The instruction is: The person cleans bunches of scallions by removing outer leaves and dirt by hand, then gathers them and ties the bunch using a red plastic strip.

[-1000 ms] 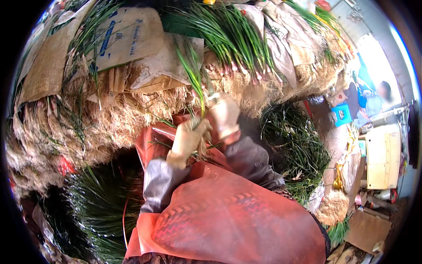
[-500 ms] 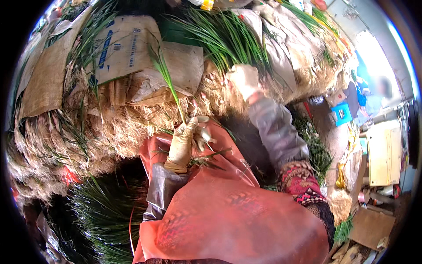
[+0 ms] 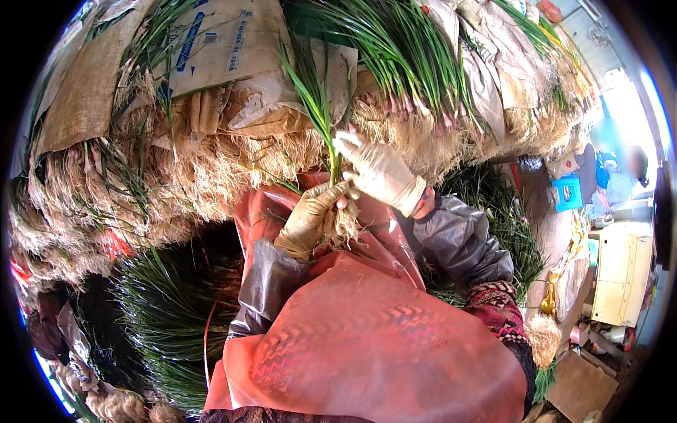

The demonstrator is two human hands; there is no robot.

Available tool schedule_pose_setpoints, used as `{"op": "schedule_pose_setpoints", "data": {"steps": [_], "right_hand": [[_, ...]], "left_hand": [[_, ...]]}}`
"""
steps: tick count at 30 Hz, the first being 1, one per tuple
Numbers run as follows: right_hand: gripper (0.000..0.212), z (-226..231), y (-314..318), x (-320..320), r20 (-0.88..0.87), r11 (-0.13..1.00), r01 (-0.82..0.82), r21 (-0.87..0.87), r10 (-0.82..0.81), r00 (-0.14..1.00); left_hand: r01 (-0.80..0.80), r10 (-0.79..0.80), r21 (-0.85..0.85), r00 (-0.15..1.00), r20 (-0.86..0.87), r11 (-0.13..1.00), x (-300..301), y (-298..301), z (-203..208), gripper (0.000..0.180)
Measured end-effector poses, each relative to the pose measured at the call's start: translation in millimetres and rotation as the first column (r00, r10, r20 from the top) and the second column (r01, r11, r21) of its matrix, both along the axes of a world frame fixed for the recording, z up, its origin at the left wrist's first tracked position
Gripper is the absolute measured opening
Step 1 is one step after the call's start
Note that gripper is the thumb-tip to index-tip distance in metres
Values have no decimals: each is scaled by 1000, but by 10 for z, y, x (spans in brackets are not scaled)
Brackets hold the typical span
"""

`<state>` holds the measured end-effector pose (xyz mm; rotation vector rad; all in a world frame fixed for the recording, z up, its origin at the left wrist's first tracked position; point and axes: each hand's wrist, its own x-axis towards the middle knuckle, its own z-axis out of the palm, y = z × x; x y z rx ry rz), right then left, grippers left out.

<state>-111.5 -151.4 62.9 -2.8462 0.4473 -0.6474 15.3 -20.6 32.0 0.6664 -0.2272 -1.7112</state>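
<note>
Our left hand [image 3: 309, 217] gripped green stalks [image 3: 321, 116], roots [image 3: 343, 229] hanging beside it; our right hand [image 3: 382, 173] spread loosely alongside.

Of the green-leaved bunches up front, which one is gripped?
The slim bunch in the left hand, pale roots showing below it; the wider bunch at upper centre lies unheld on the pile.

- Allium bunch [image 3: 326, 134]: long green leaves, tangled tan roots.
- Pose: near-upright; leaves uppermost, leaning left.
- Location: clasped near the base in the left hand [image 3: 314, 215], roots hanging below.
</note>
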Motion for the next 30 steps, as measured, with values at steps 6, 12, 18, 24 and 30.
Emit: {"op": "schedule_pose_setpoints", "data": {"steps": [6,12,18,24,30], "right_hand": [[7,-193,177,132,72,985,156,-73,-150,986],[31,-241,-14,-319,-693,866,470,171,-234,682],[27,-179,-1139,-898,196,481,802,-355,-800,567],[27,183,-1294,-870,219,662,749,6,-732,645],[19,102,-314,-361,194,151,-129,980,-584,788]], "left_hand": [[-3,9,-61,995,103,998,124,83,50,26],[-51,91,-213,980,179,976,71,187,438,25],[27,-24,-84,999,39,996,-58,-46,107,29],[-22,76,-165,941,329,986,-83,-247,313,39],[59,18,-140,867,498,988,-274,-479,11,40]]}}
